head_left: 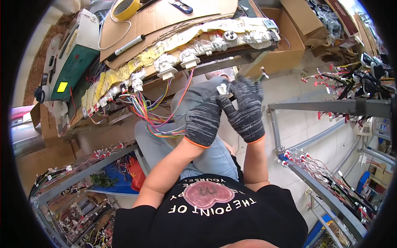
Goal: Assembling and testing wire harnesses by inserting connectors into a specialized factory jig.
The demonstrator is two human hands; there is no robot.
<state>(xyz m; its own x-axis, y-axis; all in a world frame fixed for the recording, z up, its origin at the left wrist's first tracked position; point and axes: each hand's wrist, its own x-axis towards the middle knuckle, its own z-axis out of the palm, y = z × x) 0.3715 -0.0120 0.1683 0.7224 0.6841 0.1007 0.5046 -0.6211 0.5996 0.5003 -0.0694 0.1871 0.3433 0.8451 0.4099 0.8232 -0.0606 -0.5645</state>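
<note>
Both my hands wear dark grey striped knit gloves with orange cuffs and meet above my lap. A small white plastic connector [222, 89] sticks out at the fingertips of my left hand [203, 120], which is closed on it. Right beside it, my right hand [245, 110] has its fingers curled together, with the thumb toward the left hand. A short dark wire [261, 73] with a pale tip comes out past the right fingers. How far the wire runs inside the glove is hidden.
Ahead, a bench edge carries a row of white connectors [190, 60] on yellow tape, with a bundle of coloured wires [144, 107] hanging down. A black marker [126, 48] lies on cardboard. A green-sided box [70, 80] stands left. Metal racks [331, 108] with wire harnesses flank me.
</note>
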